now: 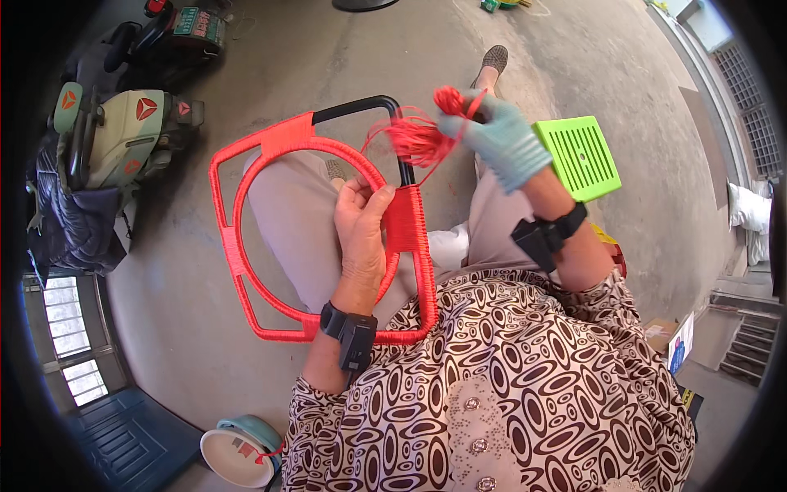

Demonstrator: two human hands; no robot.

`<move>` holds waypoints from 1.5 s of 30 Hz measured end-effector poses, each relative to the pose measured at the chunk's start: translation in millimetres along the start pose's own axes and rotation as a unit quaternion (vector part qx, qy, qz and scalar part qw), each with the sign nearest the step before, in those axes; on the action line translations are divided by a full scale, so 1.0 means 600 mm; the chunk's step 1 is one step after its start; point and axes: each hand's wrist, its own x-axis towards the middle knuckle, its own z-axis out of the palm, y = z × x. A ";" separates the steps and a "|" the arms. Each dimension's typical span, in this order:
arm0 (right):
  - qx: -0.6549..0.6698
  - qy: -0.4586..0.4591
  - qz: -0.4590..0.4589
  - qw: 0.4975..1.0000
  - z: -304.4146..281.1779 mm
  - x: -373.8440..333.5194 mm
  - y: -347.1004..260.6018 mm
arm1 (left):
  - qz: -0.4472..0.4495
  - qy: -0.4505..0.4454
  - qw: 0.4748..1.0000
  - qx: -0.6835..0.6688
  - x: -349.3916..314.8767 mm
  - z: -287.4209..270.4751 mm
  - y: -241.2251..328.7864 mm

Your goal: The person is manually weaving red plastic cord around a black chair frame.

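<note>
On my lap rests a square metal frame (226, 238) with a round ring inside it, mostly wrapped in red cord. One corner of the black tube (354, 107) is bare at the far right. My bare left hand (361, 221) reaches through the ring and pinches the wrapped part beside that corner, thumb on top. My right hand (502, 139), in a light blue-green glove, is closed on a loose bundle of red cord (422, 138) just right of the bare tube. Strands from the bundle hang across the tube.
A bright green slotted plastic stool (580, 158) stands to the right. At far left are parked scooters (135, 135), one with a dark padded cover. Basins (234, 455) sit at the lower left near a dark blue panel (135, 443). White bags (748, 209) lie by the right wall.
</note>
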 end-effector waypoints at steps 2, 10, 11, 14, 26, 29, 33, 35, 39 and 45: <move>-0.241 -0.154 -0.022 0.958 -0.073 -0.007 0.010 | -0.073 -0.041 0.995 -0.045 0.001 -0.008 0.007; 0.349 0.179 0.074 0.917 -0.365 -0.087 0.201 | -0.121 -0.042 0.991 -0.041 0.007 -0.018 0.011; 0.395 0.186 0.071 0.897 -0.412 -0.100 0.234 | -0.125 -0.045 0.990 -0.040 0.008 -0.019 0.012; 0.467 0.203 0.082 0.857 -0.436 -0.108 0.248 | -0.109 -0.043 0.992 -0.040 0.007 -0.019 0.012; 0.224 -0.263 0.223 0.912 0.008 -0.060 0.085 | -0.054 -0.045 0.997 0.012 -0.001 0.002 0.016; 0.119 -0.300 0.266 0.908 0.000 -0.066 0.092 | -0.063 -0.060 0.996 -0.005 -0.003 0.011 0.025; 0.104 -0.262 0.249 0.927 -0.017 -0.070 0.095 | -0.081 -0.075 0.991 -0.072 0.001 -0.007 0.020; 0.183 -0.218 0.238 0.929 -0.027 -0.054 0.106 | -0.110 -0.103 0.985 -0.089 0.004 -0.013 0.017; 0.377 -0.180 0.176 0.891 0.006 -0.052 0.063 | -0.119 -0.109 0.984 -0.073 0.001 -0.006 0.016; 0.493 -0.276 0.186 0.804 -0.009 -0.015 0.131 | -0.127 -0.105 0.983 -0.082 -0.001 0.005 0.015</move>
